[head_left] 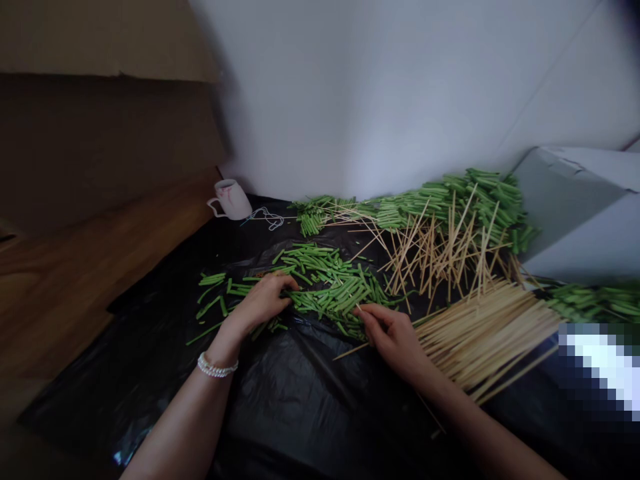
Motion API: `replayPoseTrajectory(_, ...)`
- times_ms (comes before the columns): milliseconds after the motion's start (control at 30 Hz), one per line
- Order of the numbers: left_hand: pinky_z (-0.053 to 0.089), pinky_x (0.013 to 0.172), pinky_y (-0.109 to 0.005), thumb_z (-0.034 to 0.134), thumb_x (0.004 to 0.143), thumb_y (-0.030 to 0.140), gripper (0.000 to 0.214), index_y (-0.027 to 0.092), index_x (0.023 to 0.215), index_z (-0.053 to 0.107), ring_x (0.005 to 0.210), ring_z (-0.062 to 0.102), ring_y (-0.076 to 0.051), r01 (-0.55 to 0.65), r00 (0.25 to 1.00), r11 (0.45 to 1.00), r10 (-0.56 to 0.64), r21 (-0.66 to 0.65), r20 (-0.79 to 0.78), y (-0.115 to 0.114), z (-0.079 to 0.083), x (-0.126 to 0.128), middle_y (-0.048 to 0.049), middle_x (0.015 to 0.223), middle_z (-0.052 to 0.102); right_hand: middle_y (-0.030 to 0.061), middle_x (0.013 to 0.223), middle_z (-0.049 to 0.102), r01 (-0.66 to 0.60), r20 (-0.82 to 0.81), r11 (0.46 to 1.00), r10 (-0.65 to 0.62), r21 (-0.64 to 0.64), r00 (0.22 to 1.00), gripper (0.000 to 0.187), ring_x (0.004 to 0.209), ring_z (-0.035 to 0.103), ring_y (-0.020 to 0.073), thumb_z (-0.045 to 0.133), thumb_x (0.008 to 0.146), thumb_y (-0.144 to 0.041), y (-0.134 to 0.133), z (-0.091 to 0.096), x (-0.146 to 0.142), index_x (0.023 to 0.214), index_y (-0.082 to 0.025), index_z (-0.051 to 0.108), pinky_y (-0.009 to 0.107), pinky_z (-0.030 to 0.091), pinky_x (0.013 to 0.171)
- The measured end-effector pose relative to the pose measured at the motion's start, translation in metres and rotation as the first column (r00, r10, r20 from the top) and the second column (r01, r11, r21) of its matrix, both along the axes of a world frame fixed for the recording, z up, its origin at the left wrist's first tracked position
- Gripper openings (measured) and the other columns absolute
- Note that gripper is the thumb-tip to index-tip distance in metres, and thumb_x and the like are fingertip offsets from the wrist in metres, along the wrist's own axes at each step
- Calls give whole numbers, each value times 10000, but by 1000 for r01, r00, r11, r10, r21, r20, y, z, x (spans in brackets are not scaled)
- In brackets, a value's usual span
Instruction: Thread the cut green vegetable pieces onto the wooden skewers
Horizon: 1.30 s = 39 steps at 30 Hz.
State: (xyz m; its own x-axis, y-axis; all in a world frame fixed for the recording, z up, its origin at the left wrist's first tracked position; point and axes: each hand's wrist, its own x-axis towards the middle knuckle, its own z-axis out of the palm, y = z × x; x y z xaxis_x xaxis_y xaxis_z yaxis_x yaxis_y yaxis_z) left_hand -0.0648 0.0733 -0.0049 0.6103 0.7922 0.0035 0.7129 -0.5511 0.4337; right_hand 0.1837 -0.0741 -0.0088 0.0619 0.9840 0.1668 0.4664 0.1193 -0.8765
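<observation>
My left hand (265,297), with a white beaded bracelet on its wrist, reaches down at the left side of a loose pile of cut green beans (333,283). Its fingers are curled close to the thumb; whatever is between them is hidden. At the pile's lower right edge, my right hand (387,330) pinches a thin bamboo skewer (359,307), whose pale tip shows past the fingertips. Another loose skewer (345,353) lies just below that hand. A thick bundle of bare skewers (493,333) is spread beside my right forearm.
Rows of skewered green beans (450,200) lie along the white wall, their sticks pointing toward me. A white mug (231,200) stands at the back left beside a tangled cord (270,219). Black plastic sheeting (280,413) covers the surface. A white box (585,213) stands right.
</observation>
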Motion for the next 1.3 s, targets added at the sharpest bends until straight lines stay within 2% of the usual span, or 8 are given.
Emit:
replayPoseTrajectory(300,442,870,-356,618,816,283,245,228,1035,714,933,665,-263,-170,961,984,154,51,229,-6,8,13,-66,984,739,-35,493,486,1,-7,1000,-1,-4,1000,326,476,456,111,456,922,-383,0,1,-1,819,-165,675,227,353,513)
replayPoseTrajectory(433,465,826,-322,691,775,315,245,204,993,677,839,680,-217,-200,783,956,287,-213,553,-16,11,29,-45,865,741,-37,492,484,-24,-1,1000,24,-13,1000,332,477,456,106,445,926,-380,-1,3,-2,781,-169,656,222,353,515)
replayPoseTrajectory(500,482,793,-299,741,731,329,236,180,900,669,820,682,-197,-51,651,889,375,-455,660,-23,9,38,-48,845,738,-39,496,479,-42,-8,999,41,-25,999,333,477,448,104,444,927,-384,-1,3,-3,774,-171,648,219,347,507)
replayPoseTrajectory(600,485,749,-253,810,664,305,293,167,884,673,800,683,-158,163,530,680,551,-714,645,-32,4,48,-42,846,739,-39,503,477,-66,-26,997,65,-43,998,338,478,443,100,446,926,-393,-2,3,-4,751,-173,634,215,345,500)
replayPoseTrajectory(667,482,748,-234,839,633,275,318,164,891,689,796,682,-136,237,484,573,631,-785,607,-37,1,52,-33,845,737,-37,515,484,-82,-42,995,79,-49,996,340,481,444,98,449,925,-400,-2,3,-4,745,-173,628,212,343,495)
replayPoseTrajectory(767,482,746,-219,869,589,252,339,155,876,716,791,678,-123,282,443,506,685,-815,579,-40,-1,54,-28,818,735,-36,530,490,-102,-64,993,99,-56,993,337,483,441,95,453,925,-403,-3,4,-6,759,-170,630,210,340,489)
replayPoseTrajectory(1000,472,699,-197,890,551,238,344,151,851,747,759,664,-110,298,425,446,730,-844,536,-42,4,56,-28,778,731,-35,530,485,-122,-54,991,120,-49,991,343,487,439,92,446,926,-386,-4,5,-6,751,-161,637,207,345,492)
replayPoseTrajectory(1300,464,671,-209,868,598,267,262,148,800,754,734,646,-115,285,427,470,718,-836,549,-41,1,56,-34,749,719,-37,499,480,-119,-33,991,117,-60,993,354,467,436,96,445,932,-395,-5,4,-7,764,-168,658,207,332,468)
